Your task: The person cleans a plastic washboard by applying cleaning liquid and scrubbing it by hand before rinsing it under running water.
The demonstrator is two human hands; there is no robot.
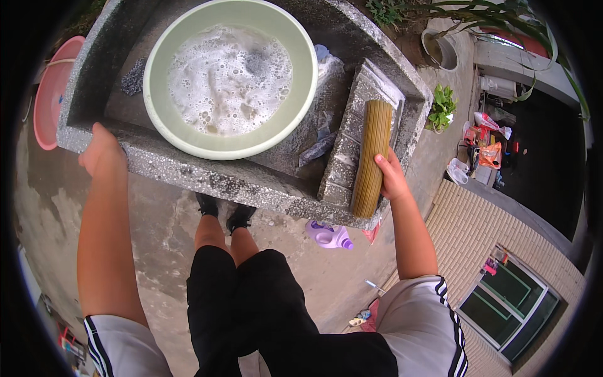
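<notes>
My left hand (103, 150) rests on the front rim of a speckled stone wash sink (188, 181), near its left corner. In my right hand (392, 175) is a ribbed, yellow-brown cylinder (373, 158), held over the ridged stone washboard (340, 146) at the sink's right end. A pale green plastic basin (226, 153) stands in the sink, full of foamy water (226, 85), with something dark showing among the suds. Wet cloth (330, 66) lies between basin and washboard, and a dark speckled lump (134, 77) sits left of the basin.
A pink basin (54, 94) is beyond the sink's left end. On the concrete floor below the sink's front edge is a purple detergent bottle (327, 234). A metal bucket (440, 51) and a leafy plant (441, 107) stand beyond the right end.
</notes>
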